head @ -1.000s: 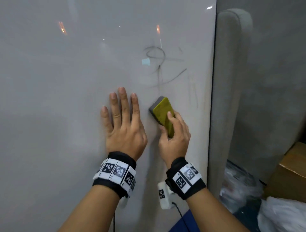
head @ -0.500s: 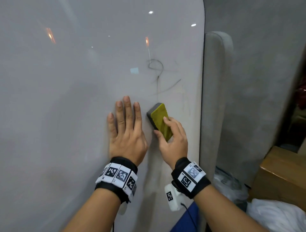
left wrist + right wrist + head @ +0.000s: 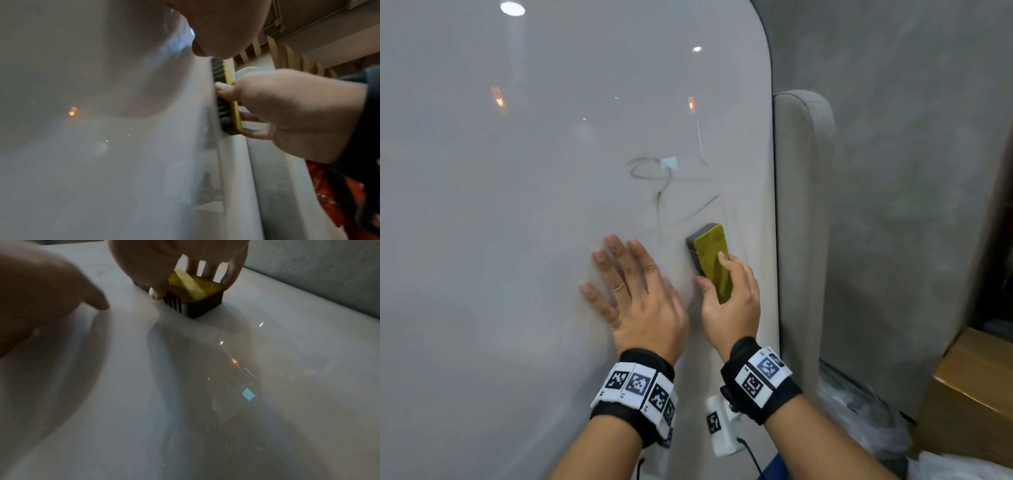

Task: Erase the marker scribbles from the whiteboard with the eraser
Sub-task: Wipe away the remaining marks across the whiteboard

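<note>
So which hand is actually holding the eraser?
The right hand: it grips the yellow-backed eraser against the whiteboard. The left hand just lies flat, holding nothing.

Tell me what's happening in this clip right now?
A person is cleaning a whiteboard. Their right hand holds a yellow-backed eraser pressed flat on the board, the grip being the thumb on one side and fingers on the other. The left hand rests open, fingers spread, flat against the board beside it. The marker scribbles sit just above the eraser and are not yet wiped away.
</note>
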Demonstrator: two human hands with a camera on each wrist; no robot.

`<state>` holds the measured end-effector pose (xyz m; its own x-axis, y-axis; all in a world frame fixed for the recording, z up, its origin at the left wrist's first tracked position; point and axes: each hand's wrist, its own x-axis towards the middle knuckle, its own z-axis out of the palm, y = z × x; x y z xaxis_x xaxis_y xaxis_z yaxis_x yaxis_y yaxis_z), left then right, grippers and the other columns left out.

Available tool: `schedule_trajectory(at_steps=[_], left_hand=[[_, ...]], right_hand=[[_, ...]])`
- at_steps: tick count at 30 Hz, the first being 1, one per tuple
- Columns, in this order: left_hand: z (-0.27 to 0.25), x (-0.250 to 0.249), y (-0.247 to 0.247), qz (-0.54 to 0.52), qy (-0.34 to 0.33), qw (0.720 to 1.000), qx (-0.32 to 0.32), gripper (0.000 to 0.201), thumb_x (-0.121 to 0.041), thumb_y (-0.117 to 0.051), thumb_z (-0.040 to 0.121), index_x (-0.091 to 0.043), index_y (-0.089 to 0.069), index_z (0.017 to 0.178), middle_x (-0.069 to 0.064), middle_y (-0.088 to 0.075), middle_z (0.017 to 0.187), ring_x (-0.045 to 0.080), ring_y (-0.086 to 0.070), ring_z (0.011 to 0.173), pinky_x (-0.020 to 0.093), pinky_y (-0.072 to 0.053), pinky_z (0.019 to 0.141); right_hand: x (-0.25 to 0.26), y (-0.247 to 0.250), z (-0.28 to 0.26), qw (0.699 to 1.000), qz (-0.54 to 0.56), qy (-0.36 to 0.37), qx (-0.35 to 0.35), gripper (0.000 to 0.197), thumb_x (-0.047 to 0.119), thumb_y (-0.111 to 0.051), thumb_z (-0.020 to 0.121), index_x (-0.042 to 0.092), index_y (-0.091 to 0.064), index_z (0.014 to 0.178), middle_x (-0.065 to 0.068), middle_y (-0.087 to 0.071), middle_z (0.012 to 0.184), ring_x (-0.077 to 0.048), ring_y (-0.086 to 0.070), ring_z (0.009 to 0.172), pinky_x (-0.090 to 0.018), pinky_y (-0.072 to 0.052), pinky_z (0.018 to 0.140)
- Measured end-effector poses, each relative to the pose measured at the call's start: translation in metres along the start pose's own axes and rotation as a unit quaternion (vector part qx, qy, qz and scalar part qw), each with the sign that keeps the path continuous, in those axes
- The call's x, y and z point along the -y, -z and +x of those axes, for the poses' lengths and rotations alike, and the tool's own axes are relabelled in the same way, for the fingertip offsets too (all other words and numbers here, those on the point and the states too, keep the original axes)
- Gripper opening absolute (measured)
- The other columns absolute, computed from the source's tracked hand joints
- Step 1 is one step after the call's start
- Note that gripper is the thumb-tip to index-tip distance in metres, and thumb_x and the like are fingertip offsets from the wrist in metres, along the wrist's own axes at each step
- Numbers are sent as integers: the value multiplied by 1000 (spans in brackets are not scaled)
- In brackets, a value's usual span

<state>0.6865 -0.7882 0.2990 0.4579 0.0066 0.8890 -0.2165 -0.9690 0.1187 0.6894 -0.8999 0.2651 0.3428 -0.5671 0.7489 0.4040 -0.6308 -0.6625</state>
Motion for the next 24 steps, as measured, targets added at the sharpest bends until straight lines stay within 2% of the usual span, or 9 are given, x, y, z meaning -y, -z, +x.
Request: schedule_trajectory(at_steps=[2,5,9,12,15,17,19,21,24], left_hand=[[1,-3,-5,-2,10,1000,-6,76,-32,-37,97,-1,-1,156,22,14,161,37,17,148,61,11,115],[0,-1,-9,2,13,1000,-11,75,-35,-35,99,-1,0,156,22,12,161,37,15,149,60,9,116],[-2,-4,-11,16,17,1000,-8,76,-38,-34,99,-1,0,156,25,5,162,40,7,150,59,9,117],[-4,-3,-11,29,19,999,-4,76,-39,-33,99,-1,0,156,25,4,162,40,6,150,58,9,118],[-3,-3,-8,32,20,999,0,76,-39,-34,99,-1,-2,156,25,4,162,38,9,150,59,8,118],[-3,-4,-6,29,20,999,1,77,-39,-36,98,0,-3,156,25,6,161,37,11,150,60,5,118],[-2,-5,-2,23,19,1000,3,79,-38,-38,96,0,-4,156,23,11,161,37,12,150,61,4,117],[1,-4,4,23,5,1000,-1,80,-36,-41,94,0,-6,156,20,14,161,34,12,150,58,5,118],[19,1,19,27,-18,999,-26,78,-33,-41,93,-5,-6,157,16,18,161,30,14,151,53,10,118]], right_hand=[[-20,6,17,1000,7,-23,-10,44,22,-78,83,19,-64,125,3,-62,126,-17,-57,117,-27,-44,101],[-50,14,37,996,11,-81,-37,41,22,-77,84,19,-64,123,3,-63,125,-19,-58,116,-32,-47,98],[-82,22,53,982,5,-173,-69,38,25,-75,86,19,-62,121,-3,-63,125,-26,-57,116,-26,-39,91],[-86,22,53,980,10,-183,-80,37,24,-74,86,19,-62,121,-5,-63,124,-27,-57,114,-30,-41,93],[-77,21,55,978,15,-192,-76,36,29,-73,87,21,-61,120,1,-62,128,-26,-57,115,-38,-46,96],[-63,20,58,982,25,-174,-68,37,32,-73,87,22,-61,121,5,-61,130,-22,-56,117,-34,-45,94],[-45,17,63,989,41,-127,-66,39,33,-75,86,21,-62,120,8,-61,130,-18,-56,118,-32,-45,95],[-24,11,69,993,52,-79,-68,40,35,-76,85,21,-63,120,9,-62,127,-15,-57,115,-37,-47,97],[5,2,77,995,53,-45,-76,40,39,-74,86,22,-63,120,8,-62,125,-14,-57,109,-40,-49,95]])
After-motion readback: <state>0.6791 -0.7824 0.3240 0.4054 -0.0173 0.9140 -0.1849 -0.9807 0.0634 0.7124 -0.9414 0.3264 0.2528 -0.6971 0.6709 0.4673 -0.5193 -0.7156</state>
